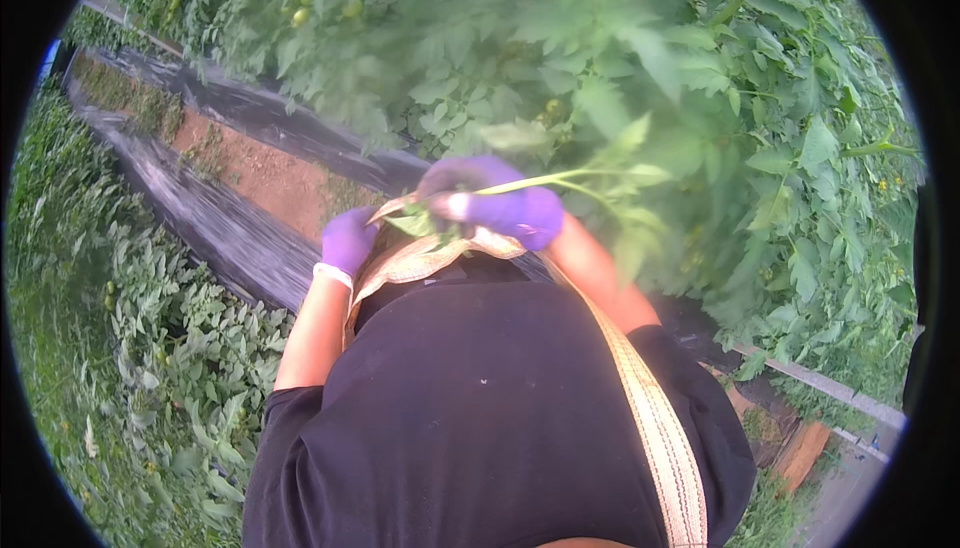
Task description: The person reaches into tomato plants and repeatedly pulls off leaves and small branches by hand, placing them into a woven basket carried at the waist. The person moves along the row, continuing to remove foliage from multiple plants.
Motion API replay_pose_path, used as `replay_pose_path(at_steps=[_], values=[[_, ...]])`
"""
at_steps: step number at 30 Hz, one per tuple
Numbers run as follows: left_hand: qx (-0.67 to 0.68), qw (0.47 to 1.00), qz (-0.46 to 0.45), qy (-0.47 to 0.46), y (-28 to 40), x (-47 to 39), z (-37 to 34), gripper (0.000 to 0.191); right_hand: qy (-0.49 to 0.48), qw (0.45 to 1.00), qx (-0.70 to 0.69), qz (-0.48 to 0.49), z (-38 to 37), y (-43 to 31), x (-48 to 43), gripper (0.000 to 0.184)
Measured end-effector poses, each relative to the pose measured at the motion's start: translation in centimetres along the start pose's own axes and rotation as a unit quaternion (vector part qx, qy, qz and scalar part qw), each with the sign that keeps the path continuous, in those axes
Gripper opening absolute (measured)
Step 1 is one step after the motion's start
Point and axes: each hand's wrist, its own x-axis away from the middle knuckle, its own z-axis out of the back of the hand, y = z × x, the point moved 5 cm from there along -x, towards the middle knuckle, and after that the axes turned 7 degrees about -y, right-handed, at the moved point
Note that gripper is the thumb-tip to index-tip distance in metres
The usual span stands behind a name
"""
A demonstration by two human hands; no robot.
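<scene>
My left hand (349, 239), in a purple glove with a white cuff, grips the rim of a pale woven bag (409, 266) in front of my waist. The bag hangs from a wide webbing strap (651, 405) over my shoulder. My right hand (504, 207), gloved in purple and dark grey, is above the bag's mouth, closed around a cut green tomato shoot (534, 182). Its leafy end (637, 195) points right and is blurred. More leaves (416, 227) show between my hands at the bag's mouth. What lies deeper in the bag is hidden.
Dense tomato plants (480, 45) with some unripe fruit (300, 17) rise in front and to the right. Another row (172, 368) grows on the left. Black plastic mulch (202, 210) borders bare soil (259, 173). A metal rail (825, 385) and wooden block (801, 454) lie at right.
</scene>
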Motion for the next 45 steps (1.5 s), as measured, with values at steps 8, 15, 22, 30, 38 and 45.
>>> replay_pose_path(at_steps=[8,15,22,30,38,45], values=[[0.025,0.989,-0.090,0.114,1.6,0.9,4.8,0.031,-0.007,0.859,0.445,-0.254,-1.4,19.8,-9.0,0.055],[-0.060,0.982,-0.140,0.115,0.6,-2.1,8.0,0.031,0.150,0.984,-0.022,-0.093,0.7,21.2,-9.5,0.048],[-0.019,0.982,-0.151,0.107,-8.4,-7.0,15.8,0.032,0.140,0.935,0.265,-0.188,-1.4,14.8,-24.0,0.036],[0.034,0.980,-0.160,0.114,-13.3,-12.8,24.2,0.029,0.072,0.889,0.440,-0.103,-2.0,7.7,-33.1,0.039],[0.053,0.954,-0.277,0.098,-8.1,-16.1,25.8,0.026,0.070,0.788,0.579,-0.197,-1.5,16.1,-37.4,0.041],[-0.043,0.957,-0.265,0.112,-8.1,-17.2,27.9,0.024,0.081,0.912,0.335,-0.221,2.1,7.1,-38.2,0.033]])
